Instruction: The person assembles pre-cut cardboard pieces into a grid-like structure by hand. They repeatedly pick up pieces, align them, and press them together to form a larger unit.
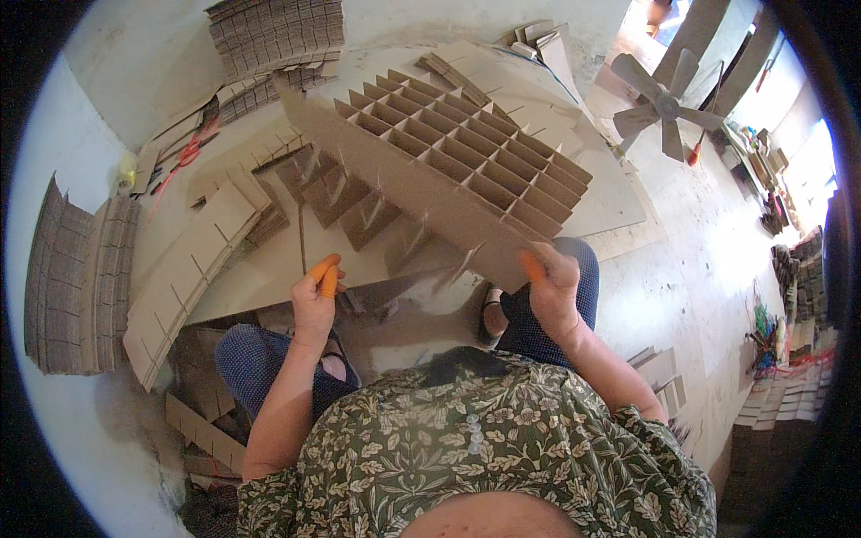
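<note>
My right hand [553,282] grips the near end of a long slotted cardboard strip [395,175], which slants up to the far left. Several cross pieces [363,211] hang from its slots. Just beyond it lies a cardboard divider grid [457,143] with open square cells. My left hand [316,294] is closed in a pinch at the lower end of a thin cardboard piece [302,235], seen nearly edge-on. Orange finger covers show on both hands. The divider grid's near edge is partly hidden behind the long strip.
Slotted strips [193,269] lie on the board [619,211] at left. Stacked cardboard [67,287] leans by the left wall; another stack [278,40] stands at the back. Red-handled scissors [188,154] lie far left. A fan [666,108] stands at the far right.
</note>
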The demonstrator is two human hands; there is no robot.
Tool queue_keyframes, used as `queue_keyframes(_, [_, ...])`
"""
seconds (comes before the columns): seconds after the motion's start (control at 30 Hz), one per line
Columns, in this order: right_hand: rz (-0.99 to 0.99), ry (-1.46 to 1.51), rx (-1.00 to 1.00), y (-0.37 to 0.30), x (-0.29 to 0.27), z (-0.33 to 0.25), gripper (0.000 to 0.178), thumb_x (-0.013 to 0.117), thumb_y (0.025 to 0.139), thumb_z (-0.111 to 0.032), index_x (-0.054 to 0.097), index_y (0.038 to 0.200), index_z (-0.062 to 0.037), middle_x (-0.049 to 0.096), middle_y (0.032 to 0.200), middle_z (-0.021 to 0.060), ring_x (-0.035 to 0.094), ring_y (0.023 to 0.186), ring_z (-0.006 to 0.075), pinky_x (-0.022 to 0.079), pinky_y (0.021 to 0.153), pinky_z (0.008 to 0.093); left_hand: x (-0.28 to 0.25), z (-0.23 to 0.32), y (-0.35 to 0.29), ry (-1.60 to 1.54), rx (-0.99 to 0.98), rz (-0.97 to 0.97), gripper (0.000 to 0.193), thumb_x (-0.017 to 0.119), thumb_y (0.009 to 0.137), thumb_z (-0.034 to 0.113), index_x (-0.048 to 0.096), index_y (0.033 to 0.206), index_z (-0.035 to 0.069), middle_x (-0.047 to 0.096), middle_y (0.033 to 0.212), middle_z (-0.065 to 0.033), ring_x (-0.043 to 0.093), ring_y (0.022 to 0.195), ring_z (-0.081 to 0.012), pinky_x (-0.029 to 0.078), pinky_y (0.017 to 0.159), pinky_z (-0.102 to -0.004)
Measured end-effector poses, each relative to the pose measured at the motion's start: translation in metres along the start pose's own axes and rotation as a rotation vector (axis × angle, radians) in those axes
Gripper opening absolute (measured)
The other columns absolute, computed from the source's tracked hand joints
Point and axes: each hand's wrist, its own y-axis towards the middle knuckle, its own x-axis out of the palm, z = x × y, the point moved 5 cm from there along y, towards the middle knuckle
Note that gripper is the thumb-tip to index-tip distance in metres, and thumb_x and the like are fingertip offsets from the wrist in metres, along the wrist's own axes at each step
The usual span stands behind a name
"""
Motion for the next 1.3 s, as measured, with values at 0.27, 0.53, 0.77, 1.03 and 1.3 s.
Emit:
queue_keyframes(0.27, [-0.012,-0.042,0.017,-0.023,0.027,0.044,0.007,0.065,0.083,-0.004,0.065,0.086,0.0014,0.064,0.073,0.0180,0.066,0.065,0.0262,0.049,0.057,0.0303,0.002,0.002,0.001,-0.013,-0.040,-0.010,0.022,0.055,0.093,0.011,0.063,0.112,0.002,0.064,0.083,-0.0028,0.057,0.065,-0.0083,0.048,0.059,-0.0225])
queue_keyframes(0.53, [-0.097,-0.196,-0.231,-0.004,0.005,-0.017,0.045,0.068,0.078,-0.009,0.052,0.118,0.0020,0.061,0.104,0.0197,0.059,0.097,0.0352,0.048,0.083,0.0377,-0.046,0.018,0.010,0.353,0.064,0.111,0.022,0.055,0.090,0.006,0.062,0.111,0.001,0.066,0.096,-0.0075,0.061,0.081,-0.0165,0.049,0.075,-0.0287])
queue_keyframes(0.77, [-0.282,-0.345,-0.594,0.072,0.072,-0.075,0.064,0.068,0.077,-0.010,0.038,0.132,0.0018,0.054,0.115,0.0231,0.052,0.107,0.0394,0.043,0.092,0.0426,-0.109,0.041,0.058,0.997,0.197,0.439,0.040,0.059,0.087,0.014,0.052,0.125,0.005,0.053,0.124,-0.0172,0.050,0.114,-0.0333,0.038,0.097,-0.0383])
queue_keyframes(1.03, [-0.648,-0.601,-0.492,0.103,0.151,-0.031,0.049,0.050,0.078,-0.003,0.042,0.126,0.0022,0.062,0.083,0.0202,0.062,0.080,0.0359,0.050,0.072,0.0445,-0.150,-0.009,0.086,1.317,-0.372,0.245,0.079,0.064,0.083,0.040,0.025,0.143,0.009,0.021,0.150,-0.0084,0.018,0.138,-0.0304,0.013,0.110,-0.0557])
queue_keyframes(1.3, [-0.777,-0.828,-0.448,0.102,0.170,-0.019,0.053,0.052,0.079,-0.009,0.041,0.131,-0.0035,0.065,0.080,0.0194,0.064,0.078,0.0347,0.051,0.070,0.0451,-0.175,-0.015,0.074,1.312,-0.414,0.267,0.074,0.068,0.080,0.031,0.031,0.140,0.009,0.027,0.147,-0.0085,0.024,0.136,-0.0285,0.017,0.109,-0.0549])
